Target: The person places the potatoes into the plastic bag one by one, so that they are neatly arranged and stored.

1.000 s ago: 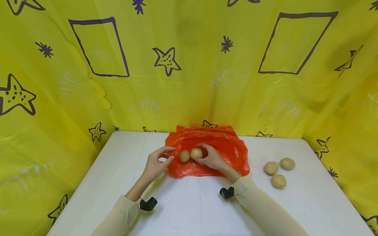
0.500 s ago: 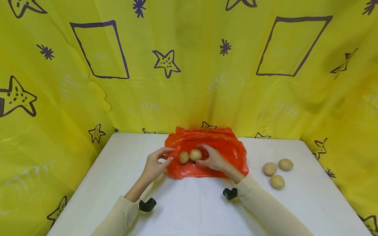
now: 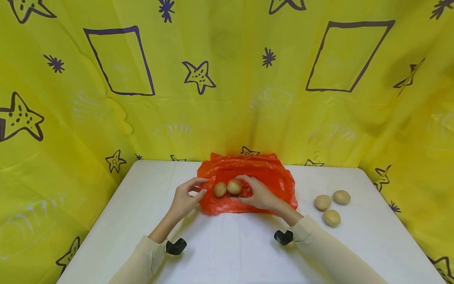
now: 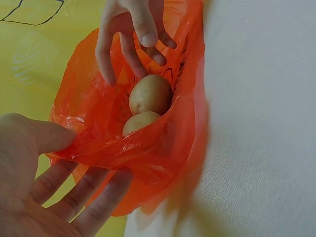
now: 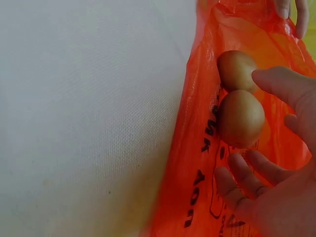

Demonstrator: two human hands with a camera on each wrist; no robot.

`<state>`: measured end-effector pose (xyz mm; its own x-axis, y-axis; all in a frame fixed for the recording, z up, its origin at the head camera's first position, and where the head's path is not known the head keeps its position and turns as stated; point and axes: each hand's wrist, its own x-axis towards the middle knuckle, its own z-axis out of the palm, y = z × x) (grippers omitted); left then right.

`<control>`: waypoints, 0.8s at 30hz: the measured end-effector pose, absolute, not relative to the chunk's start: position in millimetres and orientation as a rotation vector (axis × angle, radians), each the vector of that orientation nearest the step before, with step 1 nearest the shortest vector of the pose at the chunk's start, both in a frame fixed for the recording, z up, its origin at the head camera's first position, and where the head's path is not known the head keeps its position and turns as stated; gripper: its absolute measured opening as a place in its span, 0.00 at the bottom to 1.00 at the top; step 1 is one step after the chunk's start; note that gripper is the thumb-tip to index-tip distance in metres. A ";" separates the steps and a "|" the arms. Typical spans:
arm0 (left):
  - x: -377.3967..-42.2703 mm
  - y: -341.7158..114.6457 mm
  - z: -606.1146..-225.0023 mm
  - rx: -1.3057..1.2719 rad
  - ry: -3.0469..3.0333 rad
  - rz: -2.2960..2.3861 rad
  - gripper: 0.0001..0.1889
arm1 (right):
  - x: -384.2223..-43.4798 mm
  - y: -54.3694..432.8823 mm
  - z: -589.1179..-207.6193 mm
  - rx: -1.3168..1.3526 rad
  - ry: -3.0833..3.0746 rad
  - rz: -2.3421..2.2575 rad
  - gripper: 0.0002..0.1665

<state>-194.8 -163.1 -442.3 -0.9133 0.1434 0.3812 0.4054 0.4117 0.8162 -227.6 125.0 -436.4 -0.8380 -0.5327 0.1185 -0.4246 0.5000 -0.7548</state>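
A thin red plastic bag (image 3: 267, 185) lies spread on the table with its mouth held up on the left. My left hand (image 3: 186, 197) pinches that edge, thumb inside and fingers outside, as the left wrist view shows. Two potatoes rest side by side in the bag: a left potato (image 3: 220, 189) and a right potato (image 3: 234, 186). My right hand (image 3: 260, 194) is spread around the right potato, fingers apart from it. In the right wrist view, a gap shows between the fingertips (image 5: 237, 160) and the right potato (image 5: 242, 118). Black lettering is printed on the bag.
Three more potatoes (image 3: 331, 217) sit grouped on the white table (image 3: 220, 252), right of the bag. A yellow patterned curtain (image 3: 234, 118) encloses the table at the back and sides. A dark wrist device (image 3: 176, 246) is on each sleeve.
My right hand has let go of the right potato, its fingers loosening and drawing back slightly to the right. The left hand keeps its hold on the bag edge. The head view has shifted slightly.
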 end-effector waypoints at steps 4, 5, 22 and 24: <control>-195.6 -163.3 -443.4 -0.480 -2.416 -1.495 0.15 | -222.5 127.7 -432.5 -0.861 2.597 -1.260 0.41; -195.9 -163.2 -443.6 -0.480 -2.414 -1.497 0.14 | -221.6 128.5 -432.2 -0.876 2.593 -1.264 0.41; -195.2 -161.6 -443.3 -0.463 -2.399 -1.529 0.14 | -204.6 143.3 -422.2 -0.982 2.565 -1.327 0.44; -194.8 -161.1 -443.4 -0.467 -2.394 -1.529 0.14 | -203.4 146.1 -421.9 -0.988 2.558 -1.336 0.44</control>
